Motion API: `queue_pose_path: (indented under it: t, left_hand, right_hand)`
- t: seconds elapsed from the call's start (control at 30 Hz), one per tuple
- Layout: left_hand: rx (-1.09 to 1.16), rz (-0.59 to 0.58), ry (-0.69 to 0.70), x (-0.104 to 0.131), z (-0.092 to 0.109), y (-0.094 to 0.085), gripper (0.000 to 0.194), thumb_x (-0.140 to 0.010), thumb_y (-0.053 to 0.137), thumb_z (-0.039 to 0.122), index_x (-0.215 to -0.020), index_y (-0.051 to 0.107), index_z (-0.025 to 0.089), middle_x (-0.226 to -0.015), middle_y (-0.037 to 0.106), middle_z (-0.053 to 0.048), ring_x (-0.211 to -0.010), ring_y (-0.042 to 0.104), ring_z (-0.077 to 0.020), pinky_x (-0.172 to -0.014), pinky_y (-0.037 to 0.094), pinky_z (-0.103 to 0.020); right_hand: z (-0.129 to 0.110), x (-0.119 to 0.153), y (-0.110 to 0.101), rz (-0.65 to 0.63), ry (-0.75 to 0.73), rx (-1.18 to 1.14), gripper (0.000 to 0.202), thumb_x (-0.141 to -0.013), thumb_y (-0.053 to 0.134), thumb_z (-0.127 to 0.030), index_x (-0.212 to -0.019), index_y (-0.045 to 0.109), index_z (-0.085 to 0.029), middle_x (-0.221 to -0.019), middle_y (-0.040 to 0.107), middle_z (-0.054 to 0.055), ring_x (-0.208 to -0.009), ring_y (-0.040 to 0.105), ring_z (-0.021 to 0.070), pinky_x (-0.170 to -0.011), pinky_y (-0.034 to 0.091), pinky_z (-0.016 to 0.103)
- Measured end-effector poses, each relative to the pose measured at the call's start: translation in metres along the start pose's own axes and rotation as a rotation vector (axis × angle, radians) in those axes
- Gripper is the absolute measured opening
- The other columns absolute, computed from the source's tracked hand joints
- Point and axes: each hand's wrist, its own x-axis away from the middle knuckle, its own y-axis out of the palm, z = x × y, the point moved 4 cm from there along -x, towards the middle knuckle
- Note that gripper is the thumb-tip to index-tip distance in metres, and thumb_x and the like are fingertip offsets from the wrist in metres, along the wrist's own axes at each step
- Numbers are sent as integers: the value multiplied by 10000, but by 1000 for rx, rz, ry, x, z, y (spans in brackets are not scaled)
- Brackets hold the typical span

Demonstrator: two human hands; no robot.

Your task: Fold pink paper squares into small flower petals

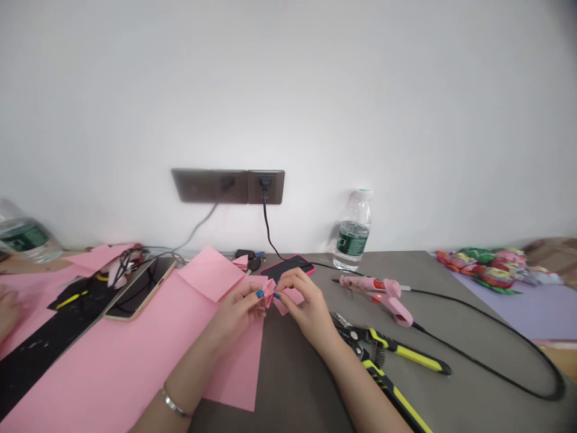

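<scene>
A small folded piece of pink paper is held between my two hands near the middle of the table. My left hand pinches its left side between thumb and fingers. The fingertips of my right hand are pressed together at its right side. Large pink sheets lie under and beside my left forearm, with a smaller pink sheet on top. Behind my hands lies a dark phone with a pink edge.
Right of my hands are a pink glue gun with a black cord, yellow-black pliers and a water bottle. Another phone lies left. Colourful crumpled pieces lie far right. Another person's hand shows far left.
</scene>
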Motion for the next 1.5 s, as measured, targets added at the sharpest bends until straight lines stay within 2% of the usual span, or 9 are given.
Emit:
queue_pose_path:
  t: [0.13,0.23,0.43,0.57,0.7,0.87,1.1,1.3,1.5]
  left_hand:
    - [18,-36,-58,1,0,2,113,-752,736,248,-739,653,173,-778,591,-6,-750,514,-125,-675,369,-231]
    - [-36,-70,-27,-1,-1,-1,96,-757,696,207,-703,630,164,-754,585,-7,-703,485,-117,-635,342,-227]
    - [-83,-31,-37,-3,-5,-4,78,-774,629,208,-721,629,151,-714,579,-13,-647,467,-115,-599,330,-230]
    - [22,23,-84,-1,-2,-1,104,-784,655,250,-764,648,148,-752,592,-24,-649,500,-111,-582,355,-226]
    - [155,30,-54,1,0,0,239,-716,791,346,-805,683,153,-805,614,-36,-704,538,-117,-612,404,-221]
    - [179,1,-73,3,-1,1,319,-655,856,366,-851,714,159,-796,584,-16,-687,512,-95,-596,411,-203]
    - [106,-130,-50,4,-2,7,211,-776,771,323,-836,714,129,-780,579,-29,-684,490,-97,-626,409,-213]
    - [124,-110,-39,3,-5,4,261,-787,749,386,-755,682,135,-749,572,-28,-693,512,-115,-641,411,-228]
    - [79,-111,-86,5,-3,7,240,-719,810,309,-681,644,139,-647,516,14,-589,445,-87,-546,352,-207]
  right_hand:
    - [0,0,1,-33,-18,-32,154,-836,578,-61,-809,615,-208,-915,592,46,-913,586,194,-821,461,311]
    - [-2,-1,1,-64,-29,-52,166,-829,585,-44,-816,613,-207,-975,619,55,-953,592,194,-850,454,316]
    - [0,0,4,-79,0,-146,98,-854,604,-122,-877,633,-213,-894,641,36,-871,596,180,-806,460,308]
    - [17,2,6,-10,225,-431,216,-833,675,-275,-1036,626,-220,-974,654,50,-901,617,187,-818,472,324]
    - [31,9,14,-63,619,-804,335,-802,714,-434,-1021,647,-189,-876,652,29,-711,623,130,-638,473,255]
    - [26,14,20,-170,850,-1094,326,-696,833,-344,-905,678,-149,-731,641,-9,-608,611,82,-564,465,187]
    - [21,16,24,-267,881,-1196,275,-705,840,-292,-846,672,-126,-632,619,-26,-532,566,44,-527,447,136]
    - [20,17,23,-345,881,-1151,251,-716,826,-292,-793,663,-117,-634,634,-6,-523,559,53,-502,414,148]
    - [20,17,25,-265,871,-1139,298,-683,843,-341,-709,638,-127,-595,571,-34,-502,482,55,-512,394,182]
